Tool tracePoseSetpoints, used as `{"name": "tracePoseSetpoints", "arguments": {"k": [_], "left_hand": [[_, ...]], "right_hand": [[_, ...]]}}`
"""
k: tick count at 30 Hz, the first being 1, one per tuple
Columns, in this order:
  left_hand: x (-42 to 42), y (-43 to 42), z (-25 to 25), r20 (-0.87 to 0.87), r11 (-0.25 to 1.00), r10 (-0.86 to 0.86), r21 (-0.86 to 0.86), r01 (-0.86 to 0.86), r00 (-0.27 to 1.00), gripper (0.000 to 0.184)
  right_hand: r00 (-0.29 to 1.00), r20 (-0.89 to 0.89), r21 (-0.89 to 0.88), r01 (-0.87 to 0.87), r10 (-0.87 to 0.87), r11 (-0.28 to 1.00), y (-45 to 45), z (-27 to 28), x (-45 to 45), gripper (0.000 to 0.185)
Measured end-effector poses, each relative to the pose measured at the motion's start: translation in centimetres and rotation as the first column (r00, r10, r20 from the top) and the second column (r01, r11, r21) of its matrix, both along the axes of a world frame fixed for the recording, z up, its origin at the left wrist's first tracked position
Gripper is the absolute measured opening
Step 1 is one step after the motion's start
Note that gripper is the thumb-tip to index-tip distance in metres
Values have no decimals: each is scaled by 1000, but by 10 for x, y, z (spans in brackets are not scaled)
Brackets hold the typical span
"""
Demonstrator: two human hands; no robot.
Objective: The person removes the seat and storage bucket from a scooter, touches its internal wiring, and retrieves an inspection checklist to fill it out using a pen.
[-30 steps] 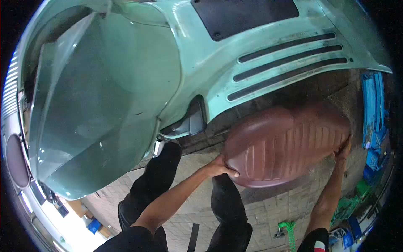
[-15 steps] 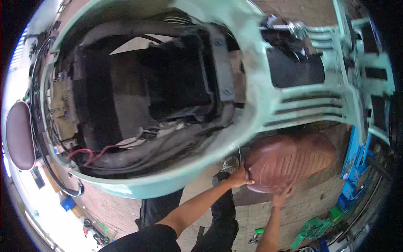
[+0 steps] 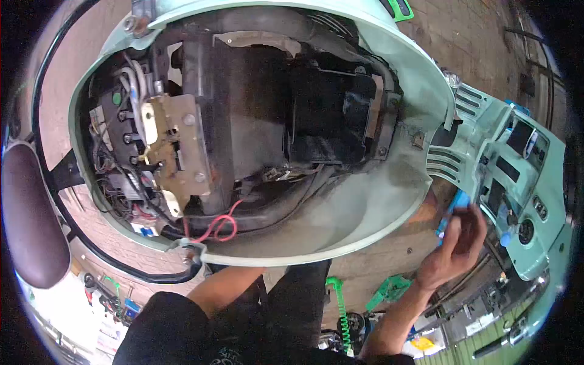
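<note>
The pale green scooter body (image 3: 389, 201) fills the middle of the view, its large opening facing up at me. My left forearm (image 3: 228, 286) runs beneath the near edge of this body, which hides the left hand. To the right, my right hand (image 3: 447, 255) is raised near the scooter's front panel (image 3: 529, 207). Its thumb and fingers are curved and apart, slightly blurred, with nothing clear between them. A small reddish-brown part of the ribbed seat (image 3: 424, 210) shows below the body's right end; the rest is covered.
Inside the opening are a metal bracket (image 3: 191, 146), a looped red wire (image 3: 225, 226) and a black compartment (image 3: 328, 121). A black rail (image 3: 97, 260) and a dark brown backrest pad (image 3: 36, 219) stick out at left. A green coiled hose (image 3: 344, 316) lies below.
Both hands were at the brown seat on the floor; now my right hand is off it, higher and further right. The left hand has gone under the body. The view has shifted.
</note>
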State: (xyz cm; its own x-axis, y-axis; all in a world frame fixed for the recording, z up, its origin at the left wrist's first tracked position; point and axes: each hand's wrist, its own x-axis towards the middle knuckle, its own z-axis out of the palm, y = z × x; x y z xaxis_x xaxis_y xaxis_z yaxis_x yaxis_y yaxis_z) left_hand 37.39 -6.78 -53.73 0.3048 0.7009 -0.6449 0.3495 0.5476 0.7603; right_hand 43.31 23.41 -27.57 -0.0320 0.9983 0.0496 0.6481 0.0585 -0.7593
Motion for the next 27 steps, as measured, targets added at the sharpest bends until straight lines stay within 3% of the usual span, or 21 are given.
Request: {"name": "tracePoseSetpoints", "arguments": {"k": [2,4,5,8,11,13,17,19,21,25,27], "left_hand": [[-21,-8,17,-15,999,45,6,-45,999,98],[-37,-21,28,-38,996,85,1,-85,996,93],[-44,-27,34,-45,994,111,-3,-111,993,90],[-59,-53,52,-80,982,186,-13,-188,979,83],[-62,-75,64,-105,967,251,-11,-253,962,76],[-58,-84,68,-118,956,292,-3,-295,949,72],[-43,-87,70,-123,936,350,19,-350,929,64],[-47,-65,91,-123,926,377,25,-377,918,62],[-53,-46,115,55,725,688,-42,-687,723,53],[-34,-34,118,104,605,796,-169,-778,596,55],[-19,-44,102,-4,768,640,-3,-640,768,54]], "right_hand": [[962,84,-159,-245,261,956,34,11,-52,32],[893,45,-351,-406,449,844,58,0,-98,33],[825,136,-386,-466,549,796,67,-12,-113,34],[587,373,-564,-472,718,678,89,-63,-139,37],[509,476,-596,-412,717,689,95,-127,-134,38],[437,562,-466,-534,702,705,94,-159,-128,62],[419,678,-441,-425,604,790,90,-148,-143,73],[432,670,-457,-400,603,794,93,-148,-139,68],[448,662,-481,-360,601,799,90,-149,-134,64],[482,696,-423,-324,533,846,90,-146,-132,65],[476,704,-422,-317,527,849,89,-143,-131,68]]}}
